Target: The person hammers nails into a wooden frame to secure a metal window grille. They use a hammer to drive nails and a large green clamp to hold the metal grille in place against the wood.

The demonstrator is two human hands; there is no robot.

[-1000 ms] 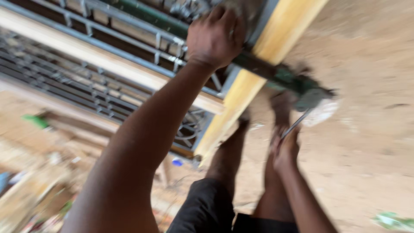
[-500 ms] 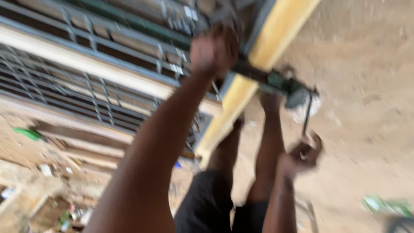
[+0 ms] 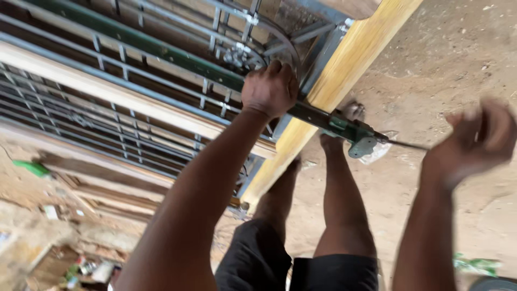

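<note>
There is a single view, from a camera worn on the person's head. It looks steeply down past the person's own forearms, black shorts (image 3: 301,264) and bare legs to the sandy ground (image 3: 458,59). It sits close: the left arm fills the middle of the frame, running up to the left hand (image 3: 269,89) on a green bar clamp (image 3: 344,126). The blurred right hand (image 3: 474,140) lies near the right edge. The picture is tilted, so the yellow wooden beam (image 3: 344,70) and the metal grille (image 3: 134,81) run diagonally.

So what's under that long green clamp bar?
Under the green clamp bar lie a grey metal grille and yellowish wooden beam. The left hand covers one stretch, so the contact there is hidden.
</note>
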